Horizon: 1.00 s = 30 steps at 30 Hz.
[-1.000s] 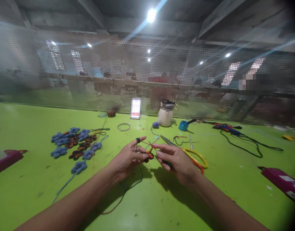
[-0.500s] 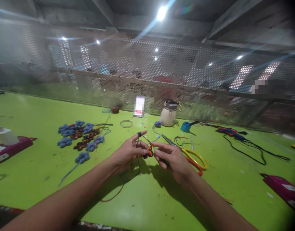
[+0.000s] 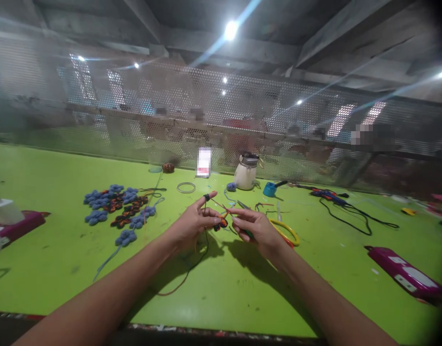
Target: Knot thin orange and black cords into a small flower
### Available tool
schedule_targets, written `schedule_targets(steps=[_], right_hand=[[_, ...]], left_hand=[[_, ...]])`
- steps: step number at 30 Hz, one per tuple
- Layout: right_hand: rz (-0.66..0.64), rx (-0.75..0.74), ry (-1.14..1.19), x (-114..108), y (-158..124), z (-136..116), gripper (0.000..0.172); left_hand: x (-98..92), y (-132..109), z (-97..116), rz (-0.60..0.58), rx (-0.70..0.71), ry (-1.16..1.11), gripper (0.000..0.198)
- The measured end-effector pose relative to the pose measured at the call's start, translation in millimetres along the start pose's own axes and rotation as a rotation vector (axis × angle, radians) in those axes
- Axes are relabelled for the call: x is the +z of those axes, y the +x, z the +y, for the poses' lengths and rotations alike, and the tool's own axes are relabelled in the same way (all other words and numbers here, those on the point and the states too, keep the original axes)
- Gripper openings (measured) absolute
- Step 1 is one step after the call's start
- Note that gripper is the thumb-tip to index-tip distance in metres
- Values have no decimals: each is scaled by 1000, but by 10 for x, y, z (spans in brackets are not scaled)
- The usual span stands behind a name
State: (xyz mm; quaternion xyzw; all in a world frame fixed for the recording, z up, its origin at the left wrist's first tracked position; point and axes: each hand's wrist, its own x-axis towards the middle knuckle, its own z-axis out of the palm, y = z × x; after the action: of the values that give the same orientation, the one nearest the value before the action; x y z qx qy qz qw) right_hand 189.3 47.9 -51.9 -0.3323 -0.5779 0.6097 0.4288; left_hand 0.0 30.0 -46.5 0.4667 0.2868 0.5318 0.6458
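Observation:
My left hand (image 3: 197, 218) pinches a small black-and-orange crochet flower (image 3: 221, 223) between thumb and fingers. Dark yarn wraps its raised index finger, and a strand stretches from there toward my right hand. A loose length of yarn (image 3: 188, 273) hangs below and curls over the table. My right hand (image 3: 255, 228) is closed on a crochet hook (image 3: 248, 233); a bit of its green handle shows under the fingers, and its tip meets the yarn just above the flower. Finished blue crochet flowers (image 3: 125, 237) and black-and-orange ones (image 3: 125, 220) lie to the left.
Yellow-and-red-handled scissors (image 3: 288, 233) lie behind my right hand. Farther back stand a pale jar (image 3: 245, 174), a phone (image 3: 203, 162) and a blue pot (image 3: 269, 189). A glue gun (image 3: 329, 196) with its cord and purple power strips (image 3: 404, 271) sit at the sides. Perforated metal mesh (image 3: 206, 105) borders the back.
The camera view has turned slightly right, so the table things sit farther left. My right hand has drawn its hook and yarn a little up from the flower.

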Motion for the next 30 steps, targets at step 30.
schedule_targets(steps=[30], right_hand=[[65, -173, -217, 116, -79, -15, 36]], left_hand=[[61, -71, 61, 0, -5, 23, 95]])
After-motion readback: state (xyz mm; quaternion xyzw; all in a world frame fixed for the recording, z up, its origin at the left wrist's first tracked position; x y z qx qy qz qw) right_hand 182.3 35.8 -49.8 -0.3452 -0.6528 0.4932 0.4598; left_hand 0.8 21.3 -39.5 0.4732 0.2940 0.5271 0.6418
